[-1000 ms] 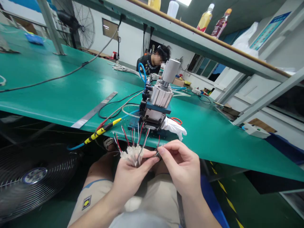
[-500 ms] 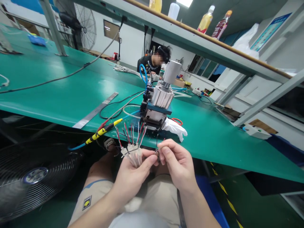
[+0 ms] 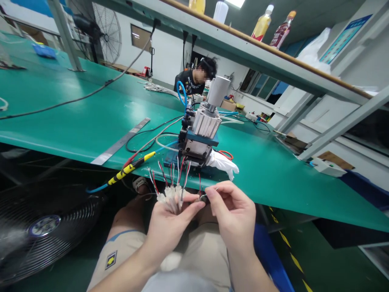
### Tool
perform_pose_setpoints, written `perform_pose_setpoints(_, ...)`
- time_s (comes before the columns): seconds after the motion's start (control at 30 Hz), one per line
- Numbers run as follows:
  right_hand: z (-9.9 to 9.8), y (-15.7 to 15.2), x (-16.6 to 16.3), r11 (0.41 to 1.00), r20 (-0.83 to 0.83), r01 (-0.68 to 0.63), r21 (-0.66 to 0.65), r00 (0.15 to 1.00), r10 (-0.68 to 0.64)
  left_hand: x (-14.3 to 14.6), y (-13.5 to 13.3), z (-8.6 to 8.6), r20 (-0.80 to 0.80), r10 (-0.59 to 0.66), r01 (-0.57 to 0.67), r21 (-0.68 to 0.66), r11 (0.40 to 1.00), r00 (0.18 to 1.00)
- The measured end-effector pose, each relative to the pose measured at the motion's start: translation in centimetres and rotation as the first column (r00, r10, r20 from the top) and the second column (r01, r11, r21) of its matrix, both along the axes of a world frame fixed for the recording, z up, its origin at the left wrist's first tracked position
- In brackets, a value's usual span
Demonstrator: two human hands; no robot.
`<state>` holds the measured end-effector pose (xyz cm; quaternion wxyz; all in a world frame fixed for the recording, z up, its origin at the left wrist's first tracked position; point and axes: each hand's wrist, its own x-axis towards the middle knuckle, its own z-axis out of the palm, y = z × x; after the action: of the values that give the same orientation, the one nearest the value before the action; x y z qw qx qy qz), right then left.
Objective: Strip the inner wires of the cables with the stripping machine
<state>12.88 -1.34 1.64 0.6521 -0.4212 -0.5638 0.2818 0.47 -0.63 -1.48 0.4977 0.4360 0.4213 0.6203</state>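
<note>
Single head-worn cam, seated height, facing forward and down, rolled: long grey metal shelf with brown edge slants down to the right. Bare left hand and bare right hand close to lens; flat green workbench mid-range; plain white wall far.

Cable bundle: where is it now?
Head view, slightly left of centre: the cable bundle is in the left hand, in front of the press on the green bench.

Machine blocking ahead, free tabletop (rightward)
</note>
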Motion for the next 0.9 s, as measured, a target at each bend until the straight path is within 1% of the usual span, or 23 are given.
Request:
perform_pose_setpoints(0.1, 0.4, 0.4, 0.4, 1.000, 0.046, 0.010, 0.020, 0.999, -0.011, 0.0, 0.1, 0.1, -0.018, 0.033, -0.033, -0.020, 0.999, 0.999)
perform_pose_setpoints(0.17, 0.5, 0.5, 0.8, 0.998, 0.100, 0.011, 0.059, 0.995, -0.017, -0.1, 0.1, -0.1, -0.022, 0.036, -0.037, -0.028, 0.999, 0.999)
perform_pose_setpoints(0.27, 0.3, 0.8, 1.4, 0.990, 0.199, -0.010, 0.140, 0.980, -0.018, -0.2, 0.3, -0.5, -0.015, 0.017, -0.017, -0.036, 0.999, 1.000)
perform_pose_setpoints(0.33, 0.1, 1.0, 1.7, 0.986, 0.246, -0.041, 0.165, 0.969, -0.001, -0.3, 0.3, -0.7, -0.011, -0.002, 0.001, -0.040, 0.999, 1.000)
perform_pose_setpoints(0.43, -0.2, 1.2, 2.0, 0.981, 0.256, -0.075, 0.181, 0.966, 0.027, -0.2, 0.3, -0.9, -0.021, -0.017, 0.016, -0.059, 0.998, 1.000)
perform_pose_setpoints(0.57, -0.3, 1.1, 2.0, 0.970, 0.241, -0.066, 0.235, 0.971, 0.008, -0.1, 0.1, -0.6, 0.009, -0.032, 0.033, -0.077, 0.996, 0.999)
perform_pose_setpoints(0.67, -0.4, 1.0, 1.8, 0.968, 0.204, -0.051, 0.245, 0.979, 0.000, 0.1, 0.0, -0.5, 0.043, -0.028, 0.031, -0.078, 0.997, 0.999)
perform_pose_setpoints(0.73, -0.5, 1.0, 1.6, 0.973, 0.136, -0.035, 0.228, 0.991, 0.004, 0.2, 0.1, -0.5, 0.046, -0.025, 0.029, -0.088, 0.996, 0.999)
perform_pose_setpoints(0.8, -0.6, 1.1, 1.5, 0.986, 0.006, -0.033, 0.166, 0.999, 0.032, 0.3, 0.1, -0.6, 0.057, -0.034, 0.040, -0.111, 0.993, 0.998)
perform_pose_setpoints(0.9, -1.0, 1.4, 1.6, 0.996, -0.182, -0.081, 0.034, 0.980, 0.086, 0.3, 0.2, -0.7, 0.091, -0.053, 0.066, -0.154, 0.986, 0.994)
